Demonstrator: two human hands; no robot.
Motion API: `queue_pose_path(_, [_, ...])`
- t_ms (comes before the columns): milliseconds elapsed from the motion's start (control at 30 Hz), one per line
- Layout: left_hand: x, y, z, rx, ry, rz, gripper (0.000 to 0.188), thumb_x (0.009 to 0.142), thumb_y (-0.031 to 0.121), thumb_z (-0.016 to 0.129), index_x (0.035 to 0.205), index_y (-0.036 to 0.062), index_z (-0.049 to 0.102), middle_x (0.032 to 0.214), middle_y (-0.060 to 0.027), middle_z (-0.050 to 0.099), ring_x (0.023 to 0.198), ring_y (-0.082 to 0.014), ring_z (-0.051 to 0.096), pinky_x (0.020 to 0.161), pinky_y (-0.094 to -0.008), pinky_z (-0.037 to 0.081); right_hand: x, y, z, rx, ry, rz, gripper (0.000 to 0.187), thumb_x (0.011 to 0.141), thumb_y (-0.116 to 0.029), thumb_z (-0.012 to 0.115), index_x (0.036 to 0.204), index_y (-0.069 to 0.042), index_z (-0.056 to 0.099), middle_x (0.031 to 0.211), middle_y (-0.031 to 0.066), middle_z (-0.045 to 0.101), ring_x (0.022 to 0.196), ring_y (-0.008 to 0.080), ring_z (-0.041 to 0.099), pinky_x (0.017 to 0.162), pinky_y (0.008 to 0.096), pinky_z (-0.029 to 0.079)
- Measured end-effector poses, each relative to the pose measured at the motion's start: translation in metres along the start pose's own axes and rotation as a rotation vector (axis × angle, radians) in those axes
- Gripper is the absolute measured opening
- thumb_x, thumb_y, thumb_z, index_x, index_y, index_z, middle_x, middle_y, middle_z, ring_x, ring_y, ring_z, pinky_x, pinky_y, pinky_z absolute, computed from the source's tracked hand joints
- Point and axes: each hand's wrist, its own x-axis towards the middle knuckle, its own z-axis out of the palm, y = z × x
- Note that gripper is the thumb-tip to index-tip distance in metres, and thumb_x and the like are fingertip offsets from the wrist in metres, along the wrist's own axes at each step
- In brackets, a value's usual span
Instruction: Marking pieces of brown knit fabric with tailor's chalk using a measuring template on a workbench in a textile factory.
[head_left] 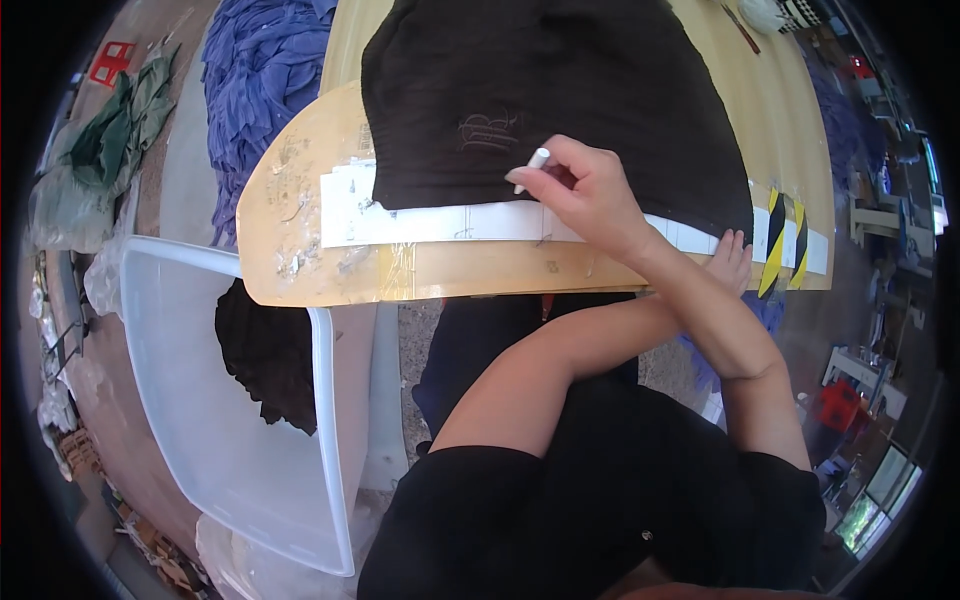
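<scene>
A dark brown fabric panel (560, 90) with a stitched emblem lies spread on the yellowish board (290, 210). Under its near edge runs a white paper strip (490, 222) with thin marked lines. My arms cross. My right hand (590, 190) pinches a short white pen (532, 168) just above the fabric, close to its near edge; whether the tip touches cannot be made out. My left hand (732, 262) reaches under the right forearm and rests with fingers outstretched on the fabric's near right corner and the strip.
Left of the board stands a white plastic bin (335, 430) with dark fabric (270, 350) inside. A heap of blue-purple cloth (262, 90) lies beyond it. Yellow-black tape (773, 245) crosses the strip's right end. A thin red-and-dark tool (742, 30) lies at the far right.
</scene>
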Motion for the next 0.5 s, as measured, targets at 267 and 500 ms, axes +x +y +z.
queue_pose_path(267, [-0.007, 0.003, -0.006, 0.01, -0.054, -0.025, 0.044, 0.085, 0.024, 0.041, 0.116, -0.0045, 0.053, 0.127, -0.0258, 0.045, 0.115, -0.0508, 0.04, 0.096, -0.0611, 0.028, 0.017, -0.003, 0.035, 0.077, -0.18, -0.183, 0.007, 0.084, -0.005, 0.057, 0.091, -0.002, 0.059, 0.075, 0.0037, 0.056, 0.06, 0.0053, 0.047, 0.052, 0.0224, 0.037])
queue_pose_path(500, [0.011, 0.009, -0.001, -0.003, -0.172, -0.028, 0.047, 0.087, 0.027, 0.04, 0.121, -0.0019, 0.05, 0.133, -0.0237, 0.04, 0.12, -0.0482, 0.037, 0.099, -0.061, 0.025, 0.034, -0.009, 0.019, 0.188, 0.099, -0.021, 0.022, 0.077, -0.018, 0.071, 0.069, -0.001, 0.061, 0.055, 0.0019, 0.053, 0.049, 0.0069, 0.048, 0.046, 0.0239, 0.037])
